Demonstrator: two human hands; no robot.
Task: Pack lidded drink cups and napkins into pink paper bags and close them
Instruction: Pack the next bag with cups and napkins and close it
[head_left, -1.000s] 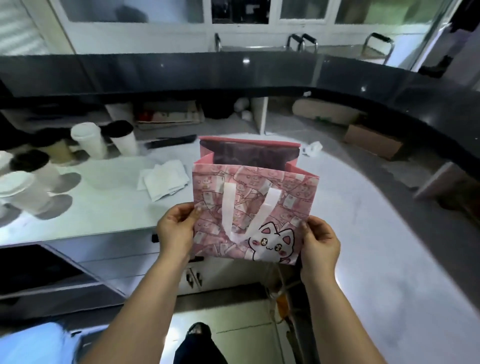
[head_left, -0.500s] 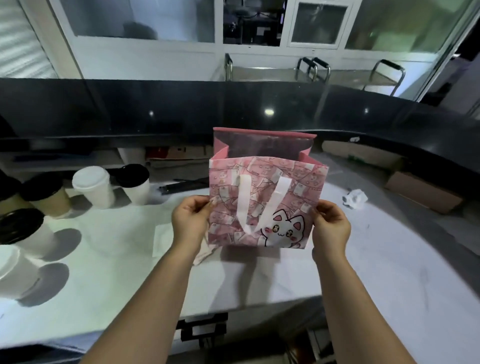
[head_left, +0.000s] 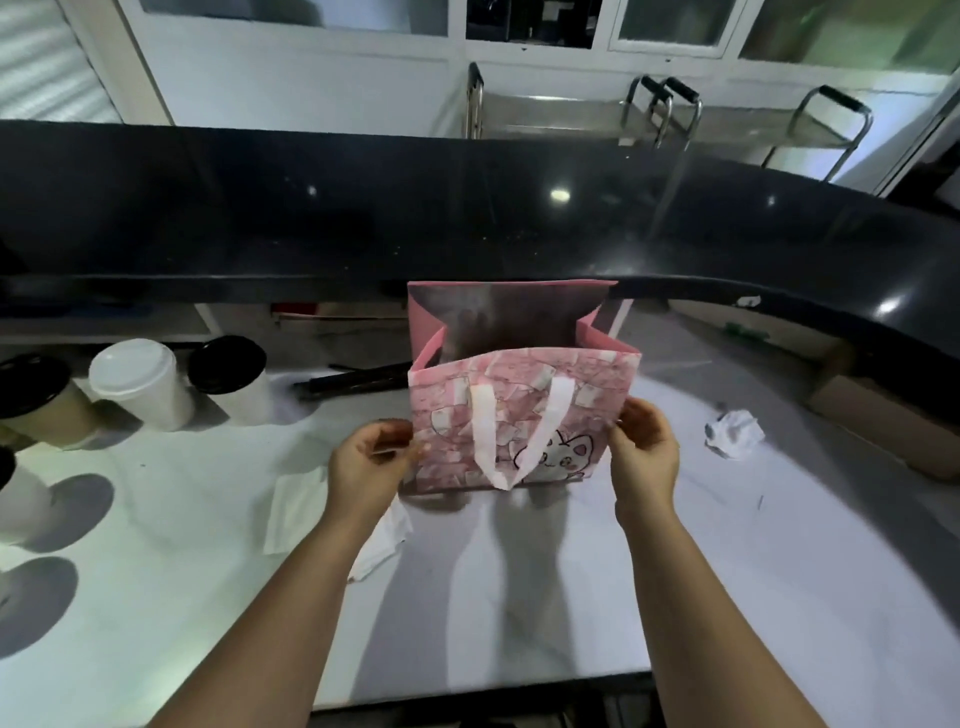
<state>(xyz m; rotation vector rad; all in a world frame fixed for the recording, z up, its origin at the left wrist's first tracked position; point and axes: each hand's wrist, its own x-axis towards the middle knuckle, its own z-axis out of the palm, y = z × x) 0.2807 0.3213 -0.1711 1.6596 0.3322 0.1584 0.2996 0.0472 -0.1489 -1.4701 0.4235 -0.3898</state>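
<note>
An open pink paper bag with a cat print and white ribbon handles stands upright on the white counter; nothing shows inside it. My left hand pinches its left edge. My right hand holds its right edge, thumb on the front panel. At the left stand lidded cups: a white cup with a white lid, a white cup with a black lid, a brown cup with a black lid and one cut off by the frame edge. White napkins lie partly under my left forearm.
A raised black bar top runs behind the bag and curves round to the right. A crumpled white paper lies right of the bag. A cardboard box sits at the far right. A dark flat object lies behind the bag's left side.
Both hands carried the bag forward from the counter's near edge and lowered it onto the counter. The view came closer to the counter.
</note>
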